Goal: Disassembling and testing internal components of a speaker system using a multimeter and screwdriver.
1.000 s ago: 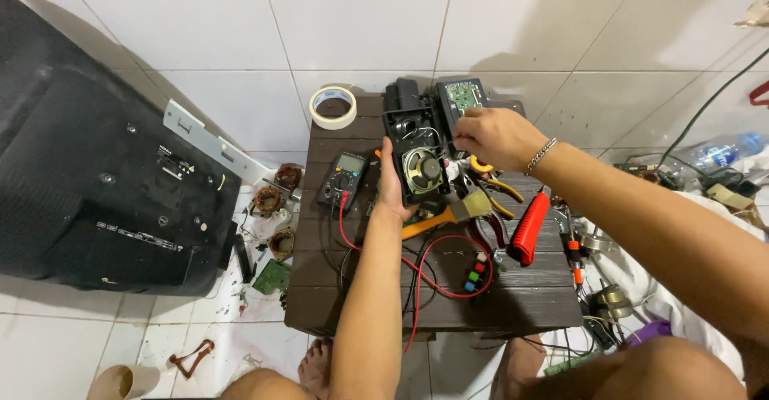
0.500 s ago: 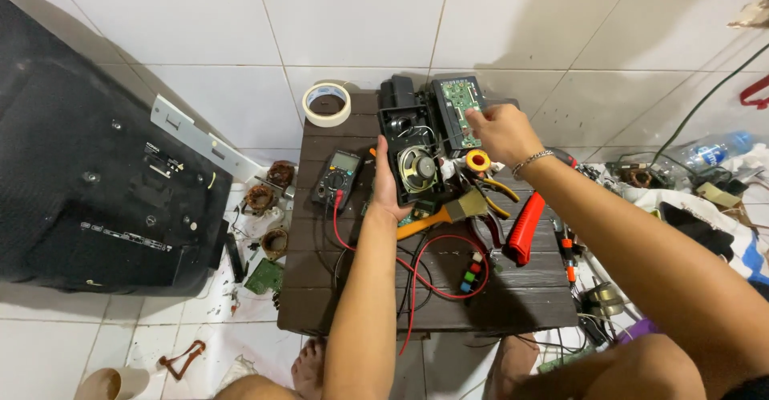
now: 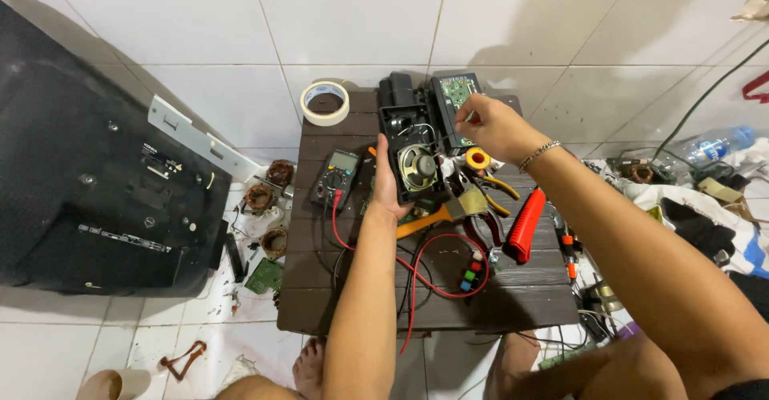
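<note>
A multimeter [image 3: 336, 177] lies left of the opened black speaker housing [image 3: 414, 153] on the dark table [image 3: 513, 296]. The left hand [image 3: 386, 188] clasps the housing's left edge. The right hand [image 3: 495, 126] pinches something too small to identify over the green circuit board [image 3: 453, 94].

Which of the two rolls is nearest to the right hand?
The small yellow roll, just below the right hand; the larger white tape roll lies at the table's far-left corner.
</note>
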